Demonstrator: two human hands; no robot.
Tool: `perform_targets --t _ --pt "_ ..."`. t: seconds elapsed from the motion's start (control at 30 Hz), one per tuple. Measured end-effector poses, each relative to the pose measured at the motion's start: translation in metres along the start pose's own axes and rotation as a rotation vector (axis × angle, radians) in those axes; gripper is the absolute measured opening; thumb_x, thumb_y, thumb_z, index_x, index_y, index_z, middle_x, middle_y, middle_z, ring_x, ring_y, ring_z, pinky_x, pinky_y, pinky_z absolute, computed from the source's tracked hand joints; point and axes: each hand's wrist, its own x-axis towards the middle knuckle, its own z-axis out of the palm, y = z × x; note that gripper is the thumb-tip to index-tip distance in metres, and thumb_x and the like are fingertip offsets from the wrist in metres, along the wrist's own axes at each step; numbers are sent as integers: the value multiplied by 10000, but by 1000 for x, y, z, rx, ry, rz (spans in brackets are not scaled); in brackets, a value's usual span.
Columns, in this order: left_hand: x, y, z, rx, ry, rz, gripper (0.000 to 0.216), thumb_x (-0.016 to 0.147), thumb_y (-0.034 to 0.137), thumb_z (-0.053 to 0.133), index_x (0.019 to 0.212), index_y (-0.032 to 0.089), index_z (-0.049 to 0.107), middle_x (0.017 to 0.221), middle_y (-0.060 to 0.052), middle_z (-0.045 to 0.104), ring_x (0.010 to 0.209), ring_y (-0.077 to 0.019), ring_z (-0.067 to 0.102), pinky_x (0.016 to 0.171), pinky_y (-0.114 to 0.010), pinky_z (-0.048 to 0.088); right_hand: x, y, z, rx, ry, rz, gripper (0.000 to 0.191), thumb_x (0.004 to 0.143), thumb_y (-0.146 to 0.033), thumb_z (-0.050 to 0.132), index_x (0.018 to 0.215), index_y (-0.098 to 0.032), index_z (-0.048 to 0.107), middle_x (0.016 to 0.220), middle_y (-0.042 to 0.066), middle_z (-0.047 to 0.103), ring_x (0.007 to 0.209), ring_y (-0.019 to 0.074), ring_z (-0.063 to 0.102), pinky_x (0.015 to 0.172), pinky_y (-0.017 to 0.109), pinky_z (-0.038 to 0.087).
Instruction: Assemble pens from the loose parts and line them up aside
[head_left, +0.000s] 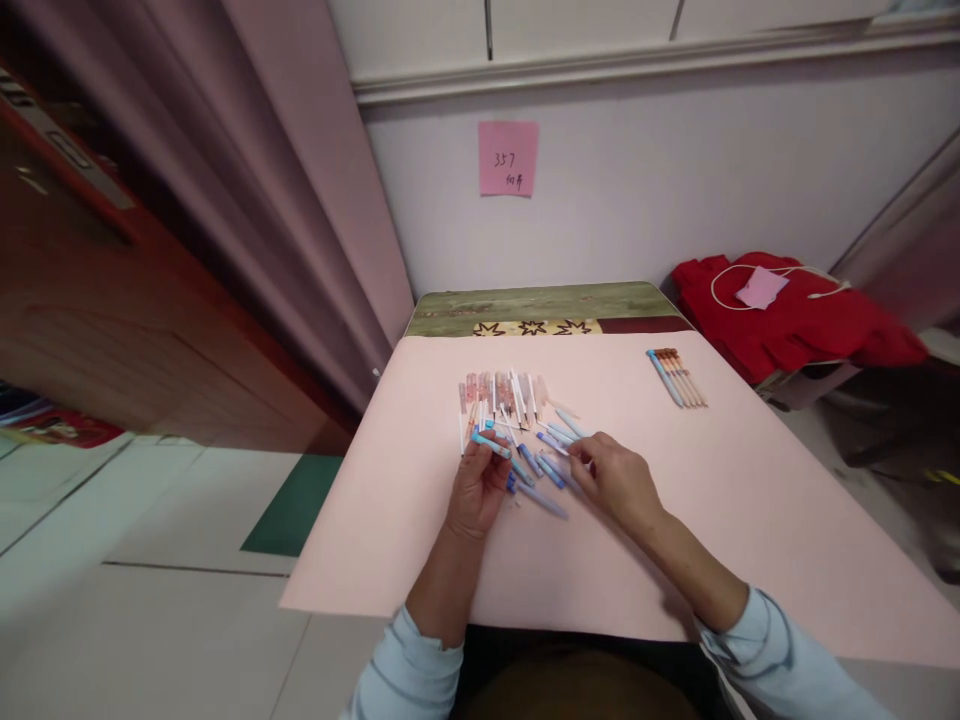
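My left hand [480,488] is closed around a light-blue pen part [493,444], which sticks out past the thumb over the pile. To its right, my right hand [616,478] has its thumb and fingers pinched together at the pile's right edge. What lies between those fingertips is too small to make out. Around both hands lie loose blue and lilac pen parts [541,499], scattered at angles. Just beyond them is a row of pinkish clear pen barrels [472,388] with thin white refills [517,400] lying across it.
Several pens [686,380], one blue and the others tan with brown tops, lie side by side at the table's [720,500] right. Beyond the right edge is a red cloth [817,325] with a white cable. A curtain [315,180] hangs on the left.
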Motion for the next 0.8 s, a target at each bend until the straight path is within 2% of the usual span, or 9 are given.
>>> perform_targets --t 0.1,0.17,0.3,0.57,0.8 --pt "-1 -1 3 17 5 -15 248 713 239 794 921 164 682 852 -14 696 728 -82 670 662 -149 568 3 -21 -14 310 -35 -14 186 838 -305 556 848 -221 721 714 10 665 621 138 596 620 241 423" --pt "-2 0 4 39 7 -16 263 710 255 798 923 161 675 849 -14 696 735 -82 671 663 -143 562 4 -36 -19 413 -70 -21 172 819 -304 573 818 -225 726 649 -5 649 572 129 572 587 234 415" --pt "-3 0 6 81 -16 -7 292 692 268 810 922 156 668 842 -21 696 718 -95 665 633 -156 557 6 -52 -18 439 -96 -30 152 793 -282 591 790 -227 733 636 -12 649 556 118 552 552 221 388" --pt "-5 -4 8 106 -78 -51 291 677 223 824 904 125 671 815 -36 716 709 -113 682 637 -180 570 8 -49 -13 499 -97 -1 161 818 -315 605 753 -207 706 607 -18 620 526 107 511 513 213 370" --pt "-2 -2 4 -4 -94 -117 240 708 189 802 888 101 671 804 -41 708 679 -96 680 588 -124 553 10 -55 -2 548 10 -36 208 837 -382 632 741 -201 663 655 -2 617 581 118 524 550 221 393"
